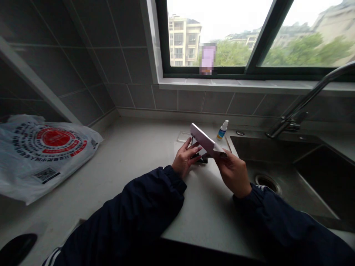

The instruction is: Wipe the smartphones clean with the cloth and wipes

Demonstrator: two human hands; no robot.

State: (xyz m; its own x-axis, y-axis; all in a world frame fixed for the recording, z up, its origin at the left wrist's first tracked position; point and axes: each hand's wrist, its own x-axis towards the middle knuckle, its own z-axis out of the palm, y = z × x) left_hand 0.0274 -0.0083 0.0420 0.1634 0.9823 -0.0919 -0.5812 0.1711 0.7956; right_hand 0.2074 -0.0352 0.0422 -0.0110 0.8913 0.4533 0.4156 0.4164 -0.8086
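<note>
Kitchen counter by a window here: pale stone countertop [133, 162], grey tiled wall [119, 62] behind it, and a stainless steel sink [266, 147] with an arched chrome faucet [288, 123] on the right of the frame. Over at the left sits a crumpled white plastic bag [47, 155] with a round red print.

The action's at the middle of the frame, just above the counter's front edge. A pale lilac smartphone [203, 139] is held up and tilted between both hands, over the counter near the sink's edge. The right hand [232, 175] pinches a white cloth or wipe [220, 150] against the phone's lower end, thumb and fingers closed together. The left hand [186, 157] has its fingers loosely apart at the phone's underside, though I can't tell how firmly they grip. Beneath it are a small dark object [202, 160] and a clear plastic piece [184, 136]. Just behind the phone stands a little white-capped bottle [222, 130] with a blue label.
</note>
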